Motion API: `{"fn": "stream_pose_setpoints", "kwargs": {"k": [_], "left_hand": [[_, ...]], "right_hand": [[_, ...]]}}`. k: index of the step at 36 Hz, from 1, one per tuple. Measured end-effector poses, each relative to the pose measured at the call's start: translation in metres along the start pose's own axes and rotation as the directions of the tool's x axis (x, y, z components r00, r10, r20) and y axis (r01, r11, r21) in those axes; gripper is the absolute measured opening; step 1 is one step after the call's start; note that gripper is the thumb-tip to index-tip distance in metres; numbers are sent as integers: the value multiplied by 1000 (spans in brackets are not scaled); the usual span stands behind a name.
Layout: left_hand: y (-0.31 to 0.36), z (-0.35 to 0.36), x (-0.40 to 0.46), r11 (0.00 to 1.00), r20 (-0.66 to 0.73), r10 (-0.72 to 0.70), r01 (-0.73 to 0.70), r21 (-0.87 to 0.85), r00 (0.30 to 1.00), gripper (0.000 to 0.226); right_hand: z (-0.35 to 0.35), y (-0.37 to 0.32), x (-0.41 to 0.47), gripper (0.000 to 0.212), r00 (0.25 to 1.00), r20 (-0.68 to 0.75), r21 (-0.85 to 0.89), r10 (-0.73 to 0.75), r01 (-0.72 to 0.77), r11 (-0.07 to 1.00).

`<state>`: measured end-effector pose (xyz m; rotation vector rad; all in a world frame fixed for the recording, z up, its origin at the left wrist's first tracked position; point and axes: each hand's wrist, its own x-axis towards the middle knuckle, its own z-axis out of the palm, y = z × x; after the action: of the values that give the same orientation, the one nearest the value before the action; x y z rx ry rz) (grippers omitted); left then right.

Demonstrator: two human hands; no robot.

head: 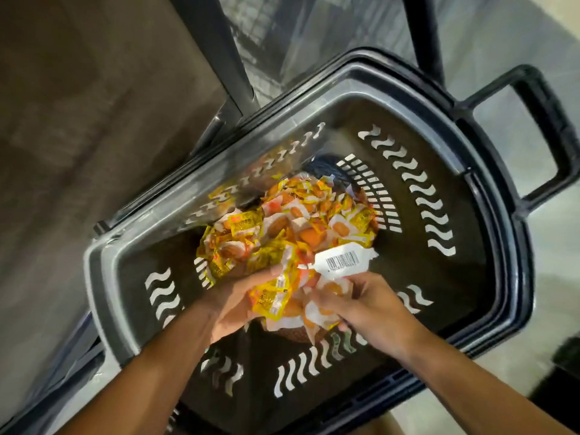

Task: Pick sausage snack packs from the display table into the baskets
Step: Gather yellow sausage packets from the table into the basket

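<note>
A dark plastic shopping basket [489, 215] with wave-shaped slots fills the head view. In its bottom lies a heap of yellow and orange sausage snack packs [292, 224]. Over the basket's near side both hands hold one bunch of packs [282, 296] between them. My left hand [232, 306] cups the bunch from the left and below, fingers curled round it. My right hand [361, 306] grips it from the right, fingers curled over white wrappers. A white barcode label [342, 259] sticks up from the bunch.
The basket's black handle [546, 133] juts out at the upper right. A brown surface [78, 120] lies to the left, and dark metal legs [226, 48] stand behind the basket. Pale floor [502, 42] shows at the upper right.
</note>
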<state>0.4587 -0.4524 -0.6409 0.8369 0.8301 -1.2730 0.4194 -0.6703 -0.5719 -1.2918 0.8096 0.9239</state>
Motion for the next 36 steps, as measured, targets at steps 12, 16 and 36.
{"fn": "stream_pose_setpoints", "kwargs": {"k": [12, 16, 36], "left_hand": [[25, -18, 7, 972, -226, 220, -194, 134, 949, 93], [30, -33, 13, 961, -279, 254, -210, 179, 926, 95], [18, -47, 47, 896, -344, 356, -213, 390, 869, 60]], "right_hand": [[-34, 26, 69, 57, 949, -274, 289, 158, -76, 954], [-57, 42, 106, 75, 824, -503, 294, 263, -123, 948], [-46, 62, 195, 102, 757, -481, 532, 442, -148, 833]]}}
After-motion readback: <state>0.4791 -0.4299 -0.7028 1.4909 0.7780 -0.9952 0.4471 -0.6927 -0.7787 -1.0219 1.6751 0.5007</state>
